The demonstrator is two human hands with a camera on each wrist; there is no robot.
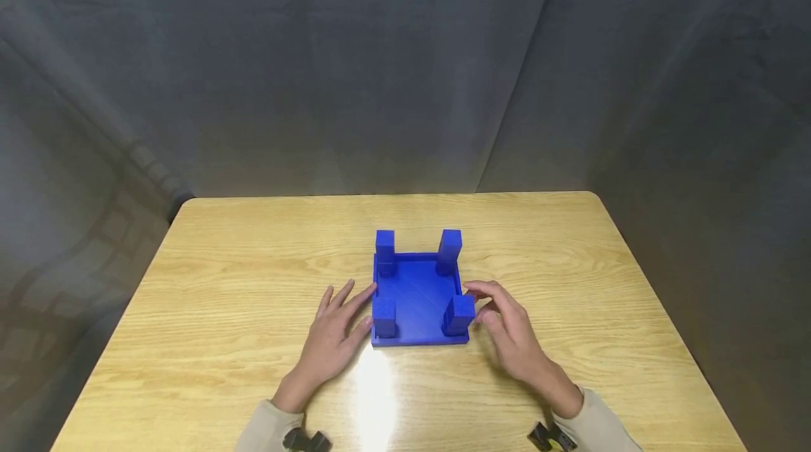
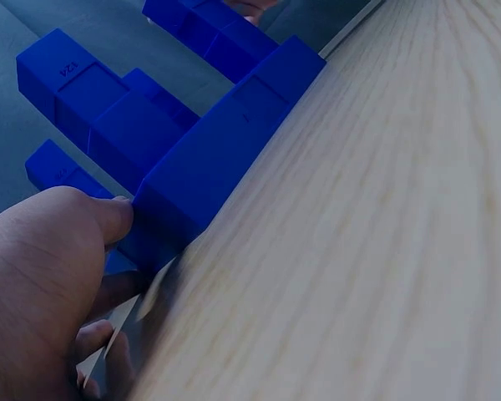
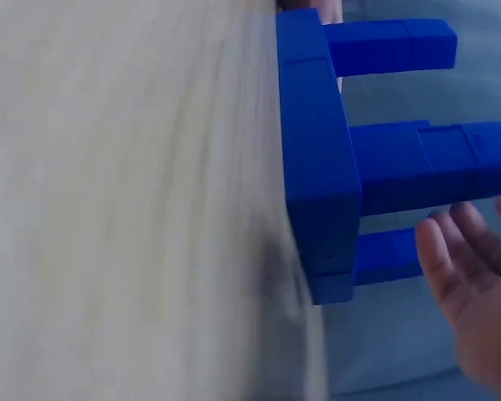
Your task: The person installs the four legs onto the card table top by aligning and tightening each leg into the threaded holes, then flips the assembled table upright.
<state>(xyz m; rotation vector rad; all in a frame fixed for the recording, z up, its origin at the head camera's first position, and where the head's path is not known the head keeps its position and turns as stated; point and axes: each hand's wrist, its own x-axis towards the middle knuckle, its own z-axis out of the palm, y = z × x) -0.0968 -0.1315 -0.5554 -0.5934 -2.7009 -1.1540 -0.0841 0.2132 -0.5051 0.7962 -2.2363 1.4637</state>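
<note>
A blue square base point(image 1: 415, 297) with a low rim lies on the table, and an upright post stands at each corner. My left hand point(image 1: 332, 343) is spread along its left side, with the thumb and index fingertip touching the edge. The left wrist view shows that thumb point(image 2: 110, 219) against the base's near corner. Beside the near right post point(image 1: 459, 315) is my right hand point(image 1: 513, 332), its fingers loosely bent and holding nothing. In the right wrist view, the right hand's fingers point(image 3: 438, 259) are close to the posts; whether they touch cannot be told.
The wooden table point(image 1: 253, 255) has light grain and rounded far corners. Dark grey curtains point(image 1: 355, 72) hang behind it and along both sides. A small black device point(image 1: 307, 440) is strapped at the left wrist, another point(image 1: 551, 436) at the right.
</note>
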